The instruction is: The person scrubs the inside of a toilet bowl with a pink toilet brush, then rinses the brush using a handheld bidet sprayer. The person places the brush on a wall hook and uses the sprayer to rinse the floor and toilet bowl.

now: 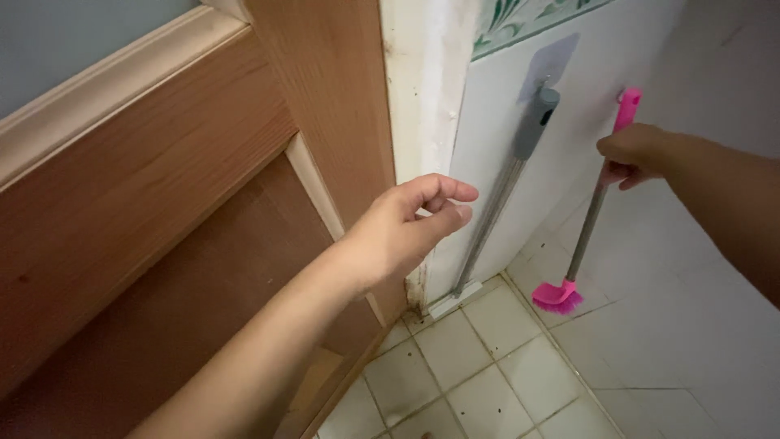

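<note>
Head view, looking down into a tiled corner beside a wooden door.

Right hand (634,154): clenched around the upper part of a pink toilet brush (589,223), just below its pink grip end. The fingers wrap the handle from the front; the thumb is hidden behind them. The brush hangs near vertical against the white wall (504,162), with the pink top at a small wall hook (621,96) and the pink bristle head low down, close to the floor tiles (487,366). Whether the bristles touch the floor cannot be told from this angle; they look just above it.

Left hand (406,228): released, holding nothing. Fingers loosely curled, index and thumb pointing toward the wall, hovering in the air in front of the door edge. It is near a grey-handled squeegee (496,203) but apart from it.

The squeegee hangs from a clear adhesive wall pad (551,61), its grey plastic grip at the top, its metal shaft running down at a slant, and its white blade end resting at the floor by the door frame. It sits just beside the brush, to the left of it, the two not touching.

The wooden door (203,203) fills the left half of the view. A strip of green patterned tile (520,16) runs along the top of the wall.
</note>
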